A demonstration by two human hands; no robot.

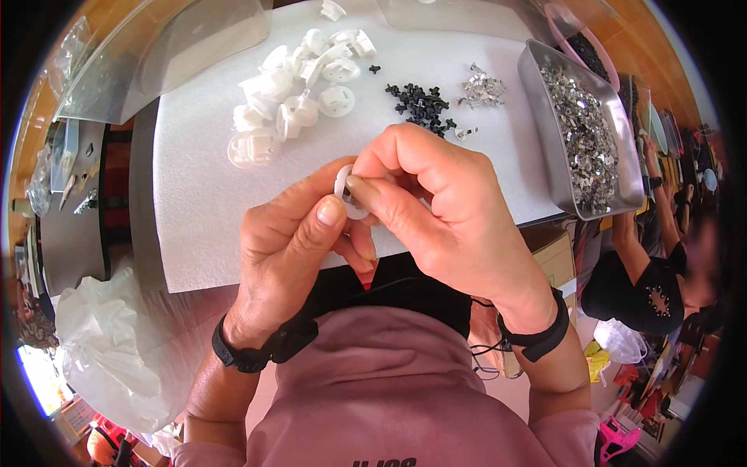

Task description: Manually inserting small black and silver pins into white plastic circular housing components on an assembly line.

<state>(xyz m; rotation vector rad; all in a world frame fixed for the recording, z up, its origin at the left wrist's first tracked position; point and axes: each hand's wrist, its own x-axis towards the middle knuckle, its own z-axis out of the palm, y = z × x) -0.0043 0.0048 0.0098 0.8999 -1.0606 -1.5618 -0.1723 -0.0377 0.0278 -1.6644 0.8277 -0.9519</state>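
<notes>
Both hands meet above the near edge of the white foam sheet (pixel 210 210). My left hand (pixel 292 233) grips a small round white plastic part (pixel 341 180) between thumb and fingers. Against the same part, the thumb and fingers of my right hand (pixel 436 194) are pinched together; whether they also hold a smaller piece is hidden. Beyond my left hand lies a heap of similar white plastic parts (pixel 299 109). A pile of small black cross-shaped pieces (pixel 420 105) is just past my right hand, with a little heap of shiny metal clips (pixel 482 87) to its right.
A metal tray (pixel 545 148) full of small metal clips stands at the right, beside a pink basin (pixel 615 74) of dark pieces. Clear plastic bins (pixel 187 47) line the far side. A white plastic bag (pixel 109 342) hangs at left. Another person (pixel 646 272) sits at right.
</notes>
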